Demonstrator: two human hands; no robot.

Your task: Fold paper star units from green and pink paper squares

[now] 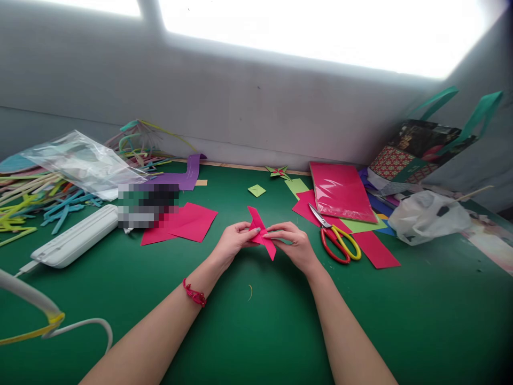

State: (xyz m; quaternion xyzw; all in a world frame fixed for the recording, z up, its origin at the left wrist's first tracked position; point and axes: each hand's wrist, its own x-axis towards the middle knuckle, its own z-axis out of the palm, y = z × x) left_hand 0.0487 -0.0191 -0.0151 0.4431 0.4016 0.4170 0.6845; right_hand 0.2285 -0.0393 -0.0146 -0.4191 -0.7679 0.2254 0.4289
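Note:
Both my hands hold a folded pink paper piece [260, 233] just above the green table [256, 331] at its middle. My left hand [233, 241] pinches its left side, thumb on top. My right hand [292, 245] pinches its right side. The paper has pointed ends, one sticking up and one down. A red string bracelet [194, 293] is on my left wrist.
Scissors [335, 239] with red and yellow handles lie right of my hands on pink sheets. A pink paper pack [340, 192], a white plastic bag [427, 216] and a patterned gift bag [417, 152] are at right. Pink sheets [184, 222], a white device [74, 243] and pipe cleaners [36, 198] lie left.

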